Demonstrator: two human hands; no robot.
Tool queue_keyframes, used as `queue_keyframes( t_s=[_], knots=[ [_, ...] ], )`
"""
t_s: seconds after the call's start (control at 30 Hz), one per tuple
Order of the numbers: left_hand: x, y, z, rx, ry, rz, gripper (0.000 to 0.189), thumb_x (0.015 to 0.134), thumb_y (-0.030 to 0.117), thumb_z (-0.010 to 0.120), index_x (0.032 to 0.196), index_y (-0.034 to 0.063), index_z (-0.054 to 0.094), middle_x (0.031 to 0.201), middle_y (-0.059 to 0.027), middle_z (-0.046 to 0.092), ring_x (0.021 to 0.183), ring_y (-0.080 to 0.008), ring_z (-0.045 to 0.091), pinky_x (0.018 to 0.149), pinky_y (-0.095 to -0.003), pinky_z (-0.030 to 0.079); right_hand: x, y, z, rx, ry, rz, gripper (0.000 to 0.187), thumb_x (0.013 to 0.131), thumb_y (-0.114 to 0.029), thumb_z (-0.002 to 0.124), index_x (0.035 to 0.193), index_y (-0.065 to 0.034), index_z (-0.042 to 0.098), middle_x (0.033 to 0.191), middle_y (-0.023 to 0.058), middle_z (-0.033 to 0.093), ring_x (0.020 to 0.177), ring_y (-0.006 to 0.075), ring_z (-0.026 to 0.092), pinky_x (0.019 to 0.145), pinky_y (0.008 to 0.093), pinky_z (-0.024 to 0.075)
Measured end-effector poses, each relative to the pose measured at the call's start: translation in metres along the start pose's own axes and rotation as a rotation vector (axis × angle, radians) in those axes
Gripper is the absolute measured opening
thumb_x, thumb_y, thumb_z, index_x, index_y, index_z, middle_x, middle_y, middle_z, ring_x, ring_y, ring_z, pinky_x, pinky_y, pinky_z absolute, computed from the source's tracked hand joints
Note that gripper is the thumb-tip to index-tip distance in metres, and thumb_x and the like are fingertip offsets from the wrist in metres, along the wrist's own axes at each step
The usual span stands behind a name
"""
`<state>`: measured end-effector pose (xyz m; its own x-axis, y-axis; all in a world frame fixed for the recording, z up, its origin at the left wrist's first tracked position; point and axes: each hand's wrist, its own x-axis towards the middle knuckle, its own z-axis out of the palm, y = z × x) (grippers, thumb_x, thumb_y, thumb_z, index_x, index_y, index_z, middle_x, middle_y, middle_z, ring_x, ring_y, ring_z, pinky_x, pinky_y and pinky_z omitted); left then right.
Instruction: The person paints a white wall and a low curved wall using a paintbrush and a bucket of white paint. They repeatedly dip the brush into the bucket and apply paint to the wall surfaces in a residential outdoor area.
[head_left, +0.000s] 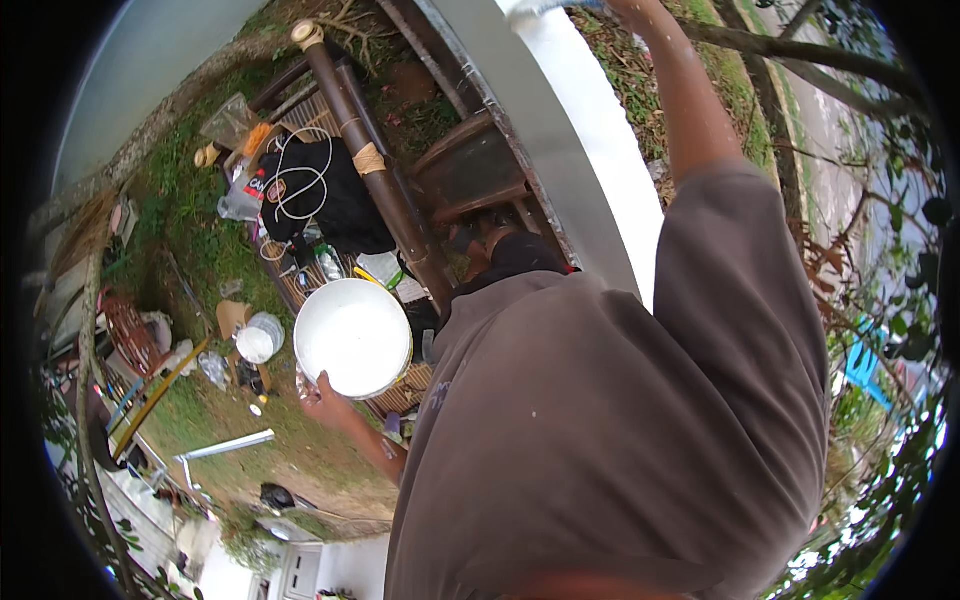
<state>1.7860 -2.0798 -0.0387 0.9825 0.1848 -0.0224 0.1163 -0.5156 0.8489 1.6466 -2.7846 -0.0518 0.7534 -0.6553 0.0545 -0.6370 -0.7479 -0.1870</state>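
Note:
At the left, my left hand (328, 402) grips the rim of a white bucket (353, 339), thumb over the edge. White paint-like material fills the view inside it. My right hand (632, 9) is raised at the top edge, partly cut off, shut on a blue-handled painting tool (551, 6); whether it is a brush is hard to tell. The tool's whitish end is at the upper part of a wall top (592, 112), which is bright white along one side and grey along the other. White specks dot my right forearm.
A bamboo bench (352, 120) beside me holds a black cloth bag (352, 202), a pale cable and plastic packs. A dark wooden structure (480, 165) stands by the wall. Farther left are a clear plastic container (264, 336) and a white strip (229, 445) on grass. Branches (817, 52) hang at the right.

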Motion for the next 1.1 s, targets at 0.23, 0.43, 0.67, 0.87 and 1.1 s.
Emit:
queue_keyframes(
  t_s=[0.23, 0.43, 0.67, 0.87, 1.1],
  knots=[
    [-0.02, 0.037, -0.01, 0.132, 0.075, -0.137, 0.041, 0.072, 0.006, 0.065, 0.11, -0.0077, 0.057, 0.099, -0.0162, 0.063, 0.084, -0.0229, 0.062, 0.072, -0.033, 0.049, 0.06, -0.028, 0.038, 1.146, 0.272, 0.524, 0.028, 0.076, -0.021, 0.061, 0.067, 0.0057, 0.059, 0.059, 0.0112, 0.055, 0.057, 0.0222, 0.054, 0.053, 0.0383, 0.0427],
    [0.005, 0.036, 0.014, 0.078, -0.059, -0.042, 0.043, 0.073, 0.005, 0.063, 0.114, -0.0085, 0.055, 0.104, -0.0173, 0.062, 0.087, -0.023, 0.061, 0.076, -0.0334, 0.049, -0.092, -0.025, 0.053, 0.993, -0.01, 0.686, 0.036, 0.083, -0.037, 0.061, 0.075, -0.0024, 0.066, 0.05, 0.0007, 0.045, 0.041, 0.0119, 0.039, 0.038, 0.031, 0.0296],
    [0.048, 0.033, 0.074, 0.014, -0.274, 0.106, 0.044, 0.075, -0.001, 0.058, 0.118, -0.0089, 0.052, 0.106, -0.0181, 0.061, 0.09, -0.022, 0.06, 0.078, -0.0323, 0.049, -0.339, -0.017, 0.021, 0.789, -0.045, 0.898, 0.039, 0.086, -0.037, 0.059, 0.088, 0.0017, 0.066, 0.069, 0.0, 0.056, 0.063, 0.0107, 0.044, 0.058, 0.0298, 0.0383],
    [0.069, 0.051, 0.131, -0.072, -0.457, 0.217, 0.041, 0.075, -0.004, 0.058, 0.116, -0.0091, 0.053, 0.104, -0.0164, 0.062, 0.087, -0.0197, 0.06, 0.077, -0.0308, 0.048, -0.572, 0.028, -0.014, 0.51, -0.392, 1.375, 0.04, 0.076, -0.035, 0.062, 0.08, 0.0045, 0.066, 0.066, 0.0151, 0.061, 0.061, 0.0198, 0.058, 0.058, 0.0353, 0.0455],
    [0.08, 0.07, 0.173, -0.075, -0.606, 0.286, 0.039, 0.074, -0.002, 0.062, 0.111, -0.0104, 0.056, 0.1, -0.0148, 0.063, 0.082, -0.0178, 0.06, 0.075, -0.0303, 0.049, -0.691, 0.015, -0.033, -0.237, -0.946, 0.971, 0.028, 0.076, -0.028, 0.058, 0.084, -0.0042, 0.07, 0.089, 0.0176, 0.067, 0.083, 0.0334, 0.065, 0.071, 0.0419, 0.0522]
  ],
)
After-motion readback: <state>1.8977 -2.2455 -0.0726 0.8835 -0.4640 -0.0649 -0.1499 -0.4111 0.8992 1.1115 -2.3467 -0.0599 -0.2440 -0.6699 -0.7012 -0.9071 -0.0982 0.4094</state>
